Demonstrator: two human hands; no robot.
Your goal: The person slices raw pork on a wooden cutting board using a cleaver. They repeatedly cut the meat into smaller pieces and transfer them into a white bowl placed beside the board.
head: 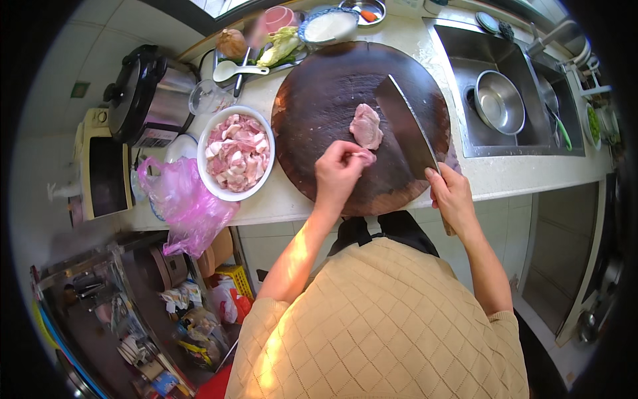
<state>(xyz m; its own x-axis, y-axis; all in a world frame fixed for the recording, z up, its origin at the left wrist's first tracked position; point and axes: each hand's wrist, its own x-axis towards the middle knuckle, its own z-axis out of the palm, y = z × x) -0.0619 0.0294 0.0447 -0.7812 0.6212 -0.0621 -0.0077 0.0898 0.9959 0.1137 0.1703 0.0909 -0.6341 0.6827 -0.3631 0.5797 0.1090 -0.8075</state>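
A large round wooden chopping block (324,104) lies in front of me, with a piece of raw meat (366,125) near its middle. Just below that piece, my left hand (340,166) pinches a small slice of raw meat (366,158) between thumb and fingers. My right hand (451,194) grips the handle of a broad cleaver (406,127); its blade slants up and left over the block, to the right of the meat. Left of the block stands a white bowl (203,164) filled with cut raw meat (238,153).
A pink plastic bag (192,204) lies at the counter's front left, near a pressure cooker (154,99). Behind the block are a tray with vegetables and a white spoon (229,71), and a blue-rimmed bowl (329,26). A sink holding a metal basin (500,102) is at right.
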